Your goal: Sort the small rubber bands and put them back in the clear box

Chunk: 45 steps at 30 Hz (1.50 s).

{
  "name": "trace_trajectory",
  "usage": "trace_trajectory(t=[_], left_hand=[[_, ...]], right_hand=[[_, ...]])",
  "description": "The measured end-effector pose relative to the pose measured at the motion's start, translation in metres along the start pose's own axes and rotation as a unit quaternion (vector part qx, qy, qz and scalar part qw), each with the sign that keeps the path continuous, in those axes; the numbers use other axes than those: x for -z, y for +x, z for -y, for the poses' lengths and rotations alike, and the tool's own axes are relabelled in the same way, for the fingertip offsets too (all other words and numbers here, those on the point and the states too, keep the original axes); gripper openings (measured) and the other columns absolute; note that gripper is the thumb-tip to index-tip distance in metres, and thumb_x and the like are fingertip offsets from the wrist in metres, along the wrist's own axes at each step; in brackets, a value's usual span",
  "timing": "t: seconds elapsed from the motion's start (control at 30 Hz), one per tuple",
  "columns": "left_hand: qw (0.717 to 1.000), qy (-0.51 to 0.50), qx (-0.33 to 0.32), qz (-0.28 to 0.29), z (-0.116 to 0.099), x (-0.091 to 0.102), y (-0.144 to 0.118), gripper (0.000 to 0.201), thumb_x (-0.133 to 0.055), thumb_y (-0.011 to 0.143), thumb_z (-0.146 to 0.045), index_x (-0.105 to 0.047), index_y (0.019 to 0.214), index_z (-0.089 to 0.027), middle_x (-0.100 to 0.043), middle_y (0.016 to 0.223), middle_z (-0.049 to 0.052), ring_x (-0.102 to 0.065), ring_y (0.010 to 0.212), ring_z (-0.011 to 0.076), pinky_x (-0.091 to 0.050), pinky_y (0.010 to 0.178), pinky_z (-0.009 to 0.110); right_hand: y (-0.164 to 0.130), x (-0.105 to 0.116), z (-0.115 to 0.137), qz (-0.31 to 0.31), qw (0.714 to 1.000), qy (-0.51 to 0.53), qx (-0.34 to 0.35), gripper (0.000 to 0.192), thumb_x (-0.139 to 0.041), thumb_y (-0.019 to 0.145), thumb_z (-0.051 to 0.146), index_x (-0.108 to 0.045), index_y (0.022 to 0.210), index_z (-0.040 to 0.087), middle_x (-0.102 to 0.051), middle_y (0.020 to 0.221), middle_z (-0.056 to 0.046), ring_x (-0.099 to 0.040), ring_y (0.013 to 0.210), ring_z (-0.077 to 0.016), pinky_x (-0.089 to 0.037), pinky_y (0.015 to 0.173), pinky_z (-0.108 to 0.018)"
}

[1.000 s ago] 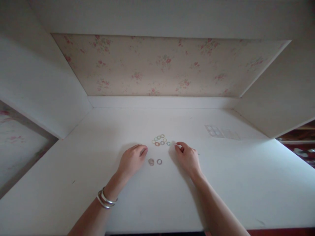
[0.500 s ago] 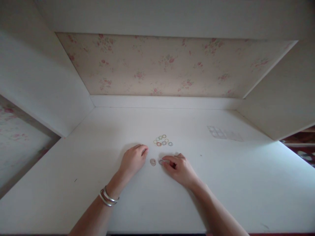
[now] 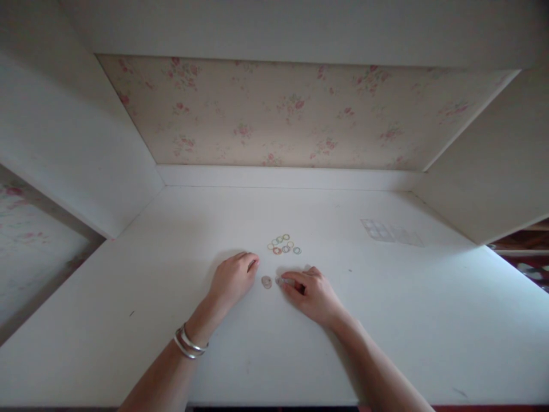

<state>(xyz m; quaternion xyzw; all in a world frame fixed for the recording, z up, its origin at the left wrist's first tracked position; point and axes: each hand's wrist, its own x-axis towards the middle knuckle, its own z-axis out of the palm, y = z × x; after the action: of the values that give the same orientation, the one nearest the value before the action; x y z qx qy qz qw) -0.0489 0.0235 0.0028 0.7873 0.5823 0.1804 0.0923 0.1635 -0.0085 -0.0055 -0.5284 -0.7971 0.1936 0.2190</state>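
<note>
Clock centred on ring pile (image 3: 266,282) on tabletop (image 3: 257,355), 12 pointing away from me. My left hand (image 3: 234,277) at 9, just beside pile. My right hand (image 3: 315,294) at 3, fingertips at other rings (image 3: 278,281), which lie between pile and that hand. Ring cluster (image 3: 285,249) at 1, beyond pile, some rings overlapping. Case (image 3: 378,230) at 2, well apart. Bangles (image 3: 191,344) around my left wrist, at 8. Wall (image 3: 266,114) at 12, behind tabletop.
</note>
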Motion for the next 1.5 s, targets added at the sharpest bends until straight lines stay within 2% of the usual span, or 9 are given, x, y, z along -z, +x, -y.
trace_trajectory(t=[0.37,0.5,0.87,1.0,1.23,1.5], left_hand=[[1.000,0.001,0.015,0.022,-0.0006,0.0001,0.0006,0.019,-0.045,0.090,-0.024,-0.064,0.089,-0.024,-0.069,0.092,0.001,-0.062,0.085,0.0153,-0.041,0.075,0.025],[1.000,0.006,0.011,0.021,-0.0002,-0.0001,0.0004,0.019,-0.044,0.090,-0.025,-0.063,0.088,-0.024,-0.069,0.092,0.000,-0.062,0.083,0.0153,-0.041,0.074,0.025],[1.000,0.007,0.011,0.023,0.0004,-0.0009,0.0008,0.019,-0.045,0.090,-0.024,-0.063,0.088,-0.024,-0.069,0.090,0.000,-0.062,0.083,0.0151,-0.040,0.074,0.025],[1.000,0.005,0.009,0.021,0.0002,-0.0016,0.0010,0.019,-0.045,0.089,-0.024,-0.063,0.088,-0.024,-0.068,0.090,0.000,-0.062,0.081,0.0147,-0.040,0.073,0.025],[1.000,0.013,-0.003,0.020,0.0011,-0.0032,0.0003,0.018,-0.045,0.090,-0.025,-0.063,0.087,-0.024,-0.068,0.089,0.000,-0.062,0.083,0.0148,-0.041,0.074,0.025],[0.999,0.022,-0.004,0.023,0.0011,-0.0043,0.0004,0.018,-0.044,0.090,-0.026,-0.063,0.089,-0.025,-0.068,0.090,-0.001,-0.062,0.084,0.0152,-0.041,0.073,0.025]], right_hand=[[0.0011,-0.0049,-0.0069,-0.004,0.999,-0.013,0.037,0.020,-0.048,0.089,0.029,-0.067,0.091,0.024,-0.057,0.055,0.005,-0.049,0.053,-0.0098,-0.037,0.075,-0.029],[0.0001,-0.0037,-0.0060,-0.003,0.999,-0.016,0.041,0.020,-0.046,0.089,0.027,-0.065,0.084,0.023,-0.056,0.055,0.005,-0.049,0.053,-0.0094,-0.036,0.074,-0.029],[0.0010,-0.0031,-0.0050,-0.001,0.999,-0.006,0.035,0.016,-0.052,0.087,0.030,-0.066,0.093,0.026,-0.060,0.057,0.006,-0.051,0.054,-0.0098,-0.035,0.073,-0.030],[0.0014,-0.0022,-0.0049,0.000,1.000,-0.001,0.028,0.021,-0.053,0.086,0.033,-0.065,0.102,0.027,-0.063,0.061,0.006,-0.054,0.057,-0.0106,-0.035,0.074,-0.030],[0.0017,-0.0033,-0.0050,0.008,1.000,-0.020,0.020,0.024,-0.053,0.086,0.037,-0.065,0.105,0.028,-0.065,0.062,0.006,-0.056,0.058,-0.0118,-0.035,0.075,-0.031],[0.0015,-0.0030,-0.0024,0.006,0.999,-0.043,0.023,0.018,-0.051,0.087,0.034,-0.066,0.093,0.027,-0.065,0.060,0.006,-0.056,0.058,-0.0111,-0.035,0.075,-0.030]])
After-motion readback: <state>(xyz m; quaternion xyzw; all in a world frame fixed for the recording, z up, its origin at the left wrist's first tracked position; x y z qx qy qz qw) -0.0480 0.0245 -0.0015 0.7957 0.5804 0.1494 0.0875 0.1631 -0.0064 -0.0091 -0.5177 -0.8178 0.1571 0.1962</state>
